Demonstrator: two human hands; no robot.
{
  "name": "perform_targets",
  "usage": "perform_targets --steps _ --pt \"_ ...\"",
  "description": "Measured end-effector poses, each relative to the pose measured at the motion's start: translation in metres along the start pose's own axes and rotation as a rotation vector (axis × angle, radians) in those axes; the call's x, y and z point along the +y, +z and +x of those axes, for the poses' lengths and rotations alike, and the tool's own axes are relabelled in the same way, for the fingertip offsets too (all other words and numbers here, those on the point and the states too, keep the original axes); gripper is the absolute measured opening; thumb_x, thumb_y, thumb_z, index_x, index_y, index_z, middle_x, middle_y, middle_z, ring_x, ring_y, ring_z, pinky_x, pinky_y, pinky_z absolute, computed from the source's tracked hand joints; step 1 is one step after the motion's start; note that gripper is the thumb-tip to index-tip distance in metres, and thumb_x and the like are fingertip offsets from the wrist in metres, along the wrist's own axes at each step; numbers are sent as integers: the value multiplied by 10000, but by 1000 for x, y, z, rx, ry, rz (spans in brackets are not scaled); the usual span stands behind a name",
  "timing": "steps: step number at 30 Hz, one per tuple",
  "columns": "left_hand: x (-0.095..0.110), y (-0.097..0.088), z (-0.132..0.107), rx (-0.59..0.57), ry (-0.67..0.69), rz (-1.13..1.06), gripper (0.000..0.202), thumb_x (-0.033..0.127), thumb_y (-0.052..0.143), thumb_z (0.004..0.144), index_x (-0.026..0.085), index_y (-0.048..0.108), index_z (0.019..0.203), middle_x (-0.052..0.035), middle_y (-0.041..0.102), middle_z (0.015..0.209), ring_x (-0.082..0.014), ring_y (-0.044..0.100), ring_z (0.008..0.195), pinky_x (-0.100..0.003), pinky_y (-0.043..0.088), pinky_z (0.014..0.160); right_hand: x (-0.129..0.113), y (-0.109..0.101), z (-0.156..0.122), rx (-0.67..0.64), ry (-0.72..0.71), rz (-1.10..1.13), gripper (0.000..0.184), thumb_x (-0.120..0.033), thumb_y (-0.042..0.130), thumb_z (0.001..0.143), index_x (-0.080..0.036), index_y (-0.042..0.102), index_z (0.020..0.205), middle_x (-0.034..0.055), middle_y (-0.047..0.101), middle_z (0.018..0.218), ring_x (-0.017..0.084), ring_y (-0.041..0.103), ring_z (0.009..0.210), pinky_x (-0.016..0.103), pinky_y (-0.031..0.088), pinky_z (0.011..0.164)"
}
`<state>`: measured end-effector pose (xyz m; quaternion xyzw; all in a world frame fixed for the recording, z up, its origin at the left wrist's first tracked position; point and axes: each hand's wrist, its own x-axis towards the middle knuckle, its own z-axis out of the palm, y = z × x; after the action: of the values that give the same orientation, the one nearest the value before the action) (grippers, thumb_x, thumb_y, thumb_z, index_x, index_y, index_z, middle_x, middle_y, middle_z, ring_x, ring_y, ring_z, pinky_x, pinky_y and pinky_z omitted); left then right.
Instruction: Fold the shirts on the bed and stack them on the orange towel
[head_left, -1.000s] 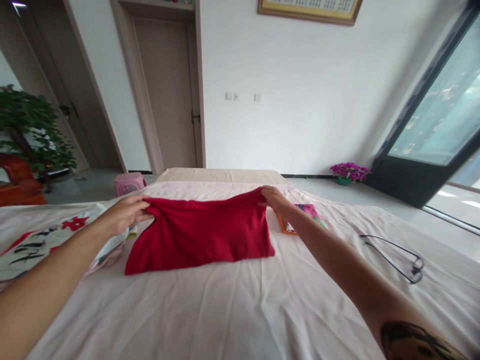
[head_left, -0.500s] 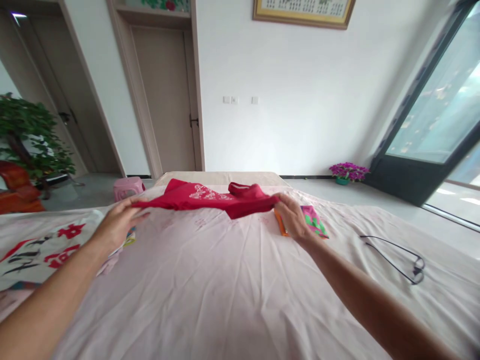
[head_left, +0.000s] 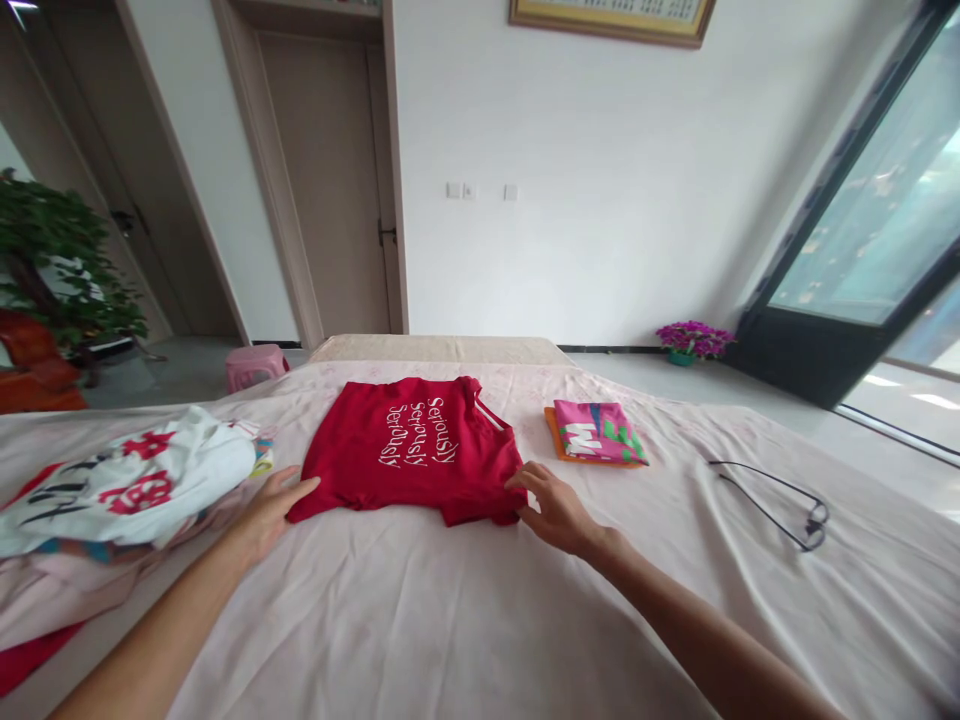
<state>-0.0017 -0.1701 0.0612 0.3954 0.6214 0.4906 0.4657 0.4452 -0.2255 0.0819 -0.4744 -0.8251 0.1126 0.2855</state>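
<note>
Spreading seems the step: my right hand (head_left: 561,512) pinches the red T-shirt (head_left: 409,448), my left hand (head_left: 268,512) touches, grip unclear; smoothing seems needed.

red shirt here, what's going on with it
A person's left hand is at the hem end of a red shirt, the right hand at the neckline end. The shirt lies spread on the sheet, printed side up. A folded pink garment lies to its right, a clothes pile to its left.
</note>
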Motion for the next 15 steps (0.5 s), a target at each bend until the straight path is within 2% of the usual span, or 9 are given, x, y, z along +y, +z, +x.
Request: perform_targets --steps 2,4,6,7,9,11,13,15 --pt "-2 4 -5 36 6 69 625 403 782 600 236 554 1158 -24 689 868 -181 692 743 -280 528 611 -2 4 -1 -54 15 -80 302 -94 558 733 -237 674 972 46 654 973 208 583 938 305 456 828" --pt "-4 4 -8 34 66 115 664 412 767 582 200 558 1175 36 611 709 -127 586 548 -233 442 504 -3 6 -2 -97 37 -96 329 -75 528 724 -237 678 968 41 656 972 201 593 935 285 450 817" --pt "-3 1 -10 45 152 162 618 435 726 591 174 596 1136 53 558 657 -110 514 500 -216 384 462 -3 2 -3 -89 47 -61 379 -59 484 731 -236 676 1006 42 653 994 192 603 929 271 447 807" --pt "-2 -2 -11 60 206 203 568 438 701 605 173 621 1101 30 582 694 -126 540 546 -221 398 472 -3 -2 -3 -71 46 -38 392 -55 468 736 -235 675 1016 42 649 990 185 606 905 266 446 794" --pt "-1 -11 -12 87 336 323 452 409 663 626 187 666 1019 -38 666 855 -189 628 748 -267 494 586 -5 -14 -4 -44 32 -11 388 -51 455 733 -232 679 993 37 639 946 172 600 826 258 440 748" --pt "-4 -22 -15 59 450 470 357 363 638 640 207 690 957 -68 709 980 -236 653 922 -333 540 783 -9 -27 -6 -49 21 -14 370 -44 457 703 -229 686 926 26 625 881 159 582 756 251 424 701" --pt "-13 -32 -23 4 515 593 309 326 615 657 228 700 938 -65 729 1008 -252 663 983 -364 513 926 -15 -38 -12 -88 16 -21 359 -36 454 661 -225 686 860 16 617 840 148 569 720 244 408 674" --pt "-28 -41 -35 -40 541 692 297 297 589 682 250 700 953 -56 731 1028 -254 666 1020 -363 497 975 -22 -44 -20 -151 14 -8 356 -31 444 622 -223 678 809 7 622 823 138 564 708 236 398 662"
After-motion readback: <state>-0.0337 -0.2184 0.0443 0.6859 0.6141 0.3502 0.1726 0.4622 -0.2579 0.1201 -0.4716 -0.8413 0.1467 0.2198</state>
